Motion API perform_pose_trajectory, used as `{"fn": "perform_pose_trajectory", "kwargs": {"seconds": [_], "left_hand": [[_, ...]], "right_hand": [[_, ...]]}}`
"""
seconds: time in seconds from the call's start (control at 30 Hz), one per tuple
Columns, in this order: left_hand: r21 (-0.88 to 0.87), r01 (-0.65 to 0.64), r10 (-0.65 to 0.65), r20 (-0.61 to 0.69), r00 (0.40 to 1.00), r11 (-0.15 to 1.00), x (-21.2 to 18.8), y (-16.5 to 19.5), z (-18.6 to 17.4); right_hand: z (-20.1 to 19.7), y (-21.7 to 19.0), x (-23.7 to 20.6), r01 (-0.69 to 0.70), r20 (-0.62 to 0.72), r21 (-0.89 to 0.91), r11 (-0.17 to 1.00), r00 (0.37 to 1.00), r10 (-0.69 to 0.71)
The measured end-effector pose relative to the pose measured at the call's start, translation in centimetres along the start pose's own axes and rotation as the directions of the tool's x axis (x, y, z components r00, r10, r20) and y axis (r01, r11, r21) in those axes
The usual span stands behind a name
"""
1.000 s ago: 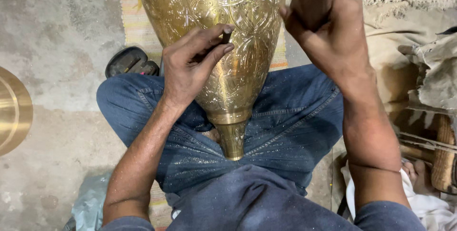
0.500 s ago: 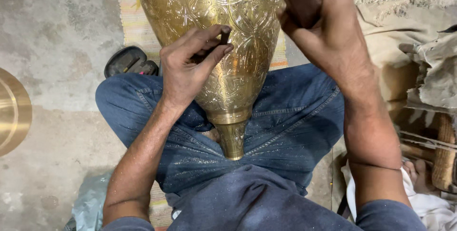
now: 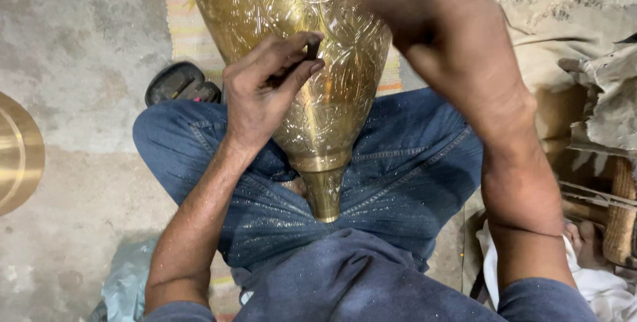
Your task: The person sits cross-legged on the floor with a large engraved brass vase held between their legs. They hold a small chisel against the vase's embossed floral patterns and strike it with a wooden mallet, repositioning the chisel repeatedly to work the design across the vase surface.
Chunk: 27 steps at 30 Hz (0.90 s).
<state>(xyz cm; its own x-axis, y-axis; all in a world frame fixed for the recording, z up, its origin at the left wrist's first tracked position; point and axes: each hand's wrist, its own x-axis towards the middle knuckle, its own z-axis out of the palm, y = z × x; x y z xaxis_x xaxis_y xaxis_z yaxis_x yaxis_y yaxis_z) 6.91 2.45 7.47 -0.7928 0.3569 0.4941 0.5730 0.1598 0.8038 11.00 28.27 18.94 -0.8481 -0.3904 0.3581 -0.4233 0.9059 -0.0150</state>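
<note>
At the far left edge, part of a round brass disc [image 3: 16, 153] is seen lying flat on the grey concrete floor [image 3: 73, 50]. Near the lower left, a pale bluish plastic sheet [image 3: 126, 289] is spread on the floor beside the left forearm. Further right, a dark sandal [image 3: 178, 83] is set just beside the left knee of the blue jeans [image 3: 398, 169], partly on a striped woven mat [image 3: 189, 27].

The left hand [image 3: 262, 93] is laid against the engraved brass vase [image 3: 312, 63], and a small dark chisel [image 3: 312, 49] is pinched between its thumb and fingertips, the tip being pressed to the metal surface. The vase is held in the lap between the thighs, tilted with its narrow neck pointing down toward the body and its wide, densely patterned belly reaching up past the top edge of the view. Fine bright specks are scattered over the jeans below it.

To the right, the right hand [image 3: 451, 37] is raised over the upper side of the vase; it is blurred, and whether anything is gripped in it cannot be told. At the far right, crumpled beige cloth [image 3: 564, 43] is piled, with a wooden handle [image 3: 620, 209] and a white rag [image 3: 600, 289] lying below it.
</note>
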Motion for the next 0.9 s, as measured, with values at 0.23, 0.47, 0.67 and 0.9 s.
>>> {"fn": "perform_pose_trajectory", "kwargs": {"seconds": [0.23, 0.47, 0.67, 0.9], "left_hand": [[-0.018, 0.022, -0.022, -0.016, 1.000, 1.000, 0.2, 1.1, -0.4], [0.038, 0.025, -0.025, -0.004, 1.000, 0.999, 0.2, 1.4, -0.5], [-0.047, 0.020, -0.020, -0.005, 1.000, 0.999, -0.2, 0.6, -0.4], [-0.083, 0.013, -0.023, -0.118, 0.993, 0.996, -0.5, 0.1, 0.6]], "right_hand": [[-0.4, -0.1, -0.2, -0.095, 0.034, 0.258, 0.962, 0.995, 0.089], [-1.0, -0.5, -0.1, -0.074, -0.023, 0.143, 0.987, 0.997, 0.078], [0.1, -0.3, 0.0, -0.062, -0.007, 0.169, 0.984, 0.998, 0.064], [0.3, 0.3, -0.6, -0.078, -0.077, 0.087, 0.993, 0.993, 0.085]]}}
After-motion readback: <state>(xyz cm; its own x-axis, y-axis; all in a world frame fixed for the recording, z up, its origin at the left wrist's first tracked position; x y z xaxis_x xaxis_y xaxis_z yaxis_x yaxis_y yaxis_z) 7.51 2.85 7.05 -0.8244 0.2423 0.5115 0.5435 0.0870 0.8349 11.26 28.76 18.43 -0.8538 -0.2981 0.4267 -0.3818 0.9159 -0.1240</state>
